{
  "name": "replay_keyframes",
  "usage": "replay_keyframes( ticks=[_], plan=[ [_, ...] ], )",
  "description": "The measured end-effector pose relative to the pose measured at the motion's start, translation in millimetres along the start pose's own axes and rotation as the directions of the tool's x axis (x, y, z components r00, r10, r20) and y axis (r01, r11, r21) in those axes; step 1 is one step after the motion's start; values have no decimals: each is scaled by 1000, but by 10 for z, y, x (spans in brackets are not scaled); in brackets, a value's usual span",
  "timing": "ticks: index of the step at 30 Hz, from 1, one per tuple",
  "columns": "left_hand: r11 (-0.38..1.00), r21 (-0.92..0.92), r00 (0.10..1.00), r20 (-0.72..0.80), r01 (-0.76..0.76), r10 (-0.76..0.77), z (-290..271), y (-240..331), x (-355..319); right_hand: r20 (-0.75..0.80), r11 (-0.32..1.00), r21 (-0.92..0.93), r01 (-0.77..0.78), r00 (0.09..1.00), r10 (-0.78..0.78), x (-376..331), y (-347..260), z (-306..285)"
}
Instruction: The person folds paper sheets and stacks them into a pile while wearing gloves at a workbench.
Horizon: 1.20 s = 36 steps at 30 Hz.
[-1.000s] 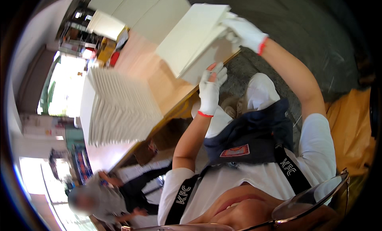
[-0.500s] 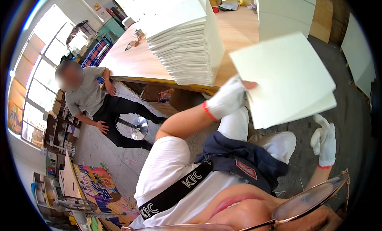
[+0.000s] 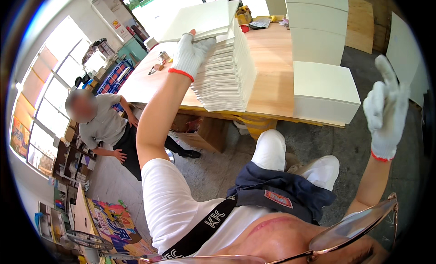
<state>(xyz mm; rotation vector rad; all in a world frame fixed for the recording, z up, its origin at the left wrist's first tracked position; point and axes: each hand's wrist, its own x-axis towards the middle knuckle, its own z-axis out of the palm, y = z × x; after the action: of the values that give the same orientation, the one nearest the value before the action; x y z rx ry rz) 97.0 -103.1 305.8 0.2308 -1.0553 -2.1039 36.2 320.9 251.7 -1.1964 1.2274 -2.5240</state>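
My left hand [image 3: 189, 57], in a white knit glove with a red cuff, grips the near edge of some thin white boards [image 3: 200, 19]. Its thumb presses on top, with the fingers partly hidden at the edge. The boards lie on or just over the tall stack of white boards [image 3: 229, 80] at the table's near side; I cannot tell whether they rest fully on it. At the right, my right hand [image 3: 386, 112], gloved the same way, is raised with nothing in it. One finger points up, and the others are loosely bent.
The wooden table [image 3: 272, 59] also carries a low white stack [image 3: 324, 82] at its right corner and a taller one [image 3: 316, 30] behind. Small tools [image 3: 157, 68] lie at its left. A cardboard box [image 3: 204, 134] sits underneath. Another person [image 3: 106, 123] stands left of the table.
My left hand has carried the white boards up and left, from before me to the top of the tall stack. The low stack at right is uncovered. My right hand has risen.
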Motion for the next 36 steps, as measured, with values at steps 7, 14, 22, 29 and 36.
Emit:
replay_keyframes(
  ticks=[7,14,22,29,36],
  plan=[
    [993,-37,992,55,113,-111,-263,-79,392,-56,981,-122,-149,988,143,-176,171,-186],
    [995,-35,990,-103,95,-99,-127,-90,277,-87,980,-68,-186,980,180,-191,251,-263],
    [884,-281,927,81,374,-366,-442,110,550,-144,977,-78,-200,972,188,-215,334,-362],
    [793,-294,813,435,534,-387,-675,307,-159,-325,911,-154,-381,891,318,-337,472,-725],
    [977,208,750,654,-54,-98,-61,-832,-1105,-550,606,-558,-566,800,241,-569,522,-1518]
  ],
)
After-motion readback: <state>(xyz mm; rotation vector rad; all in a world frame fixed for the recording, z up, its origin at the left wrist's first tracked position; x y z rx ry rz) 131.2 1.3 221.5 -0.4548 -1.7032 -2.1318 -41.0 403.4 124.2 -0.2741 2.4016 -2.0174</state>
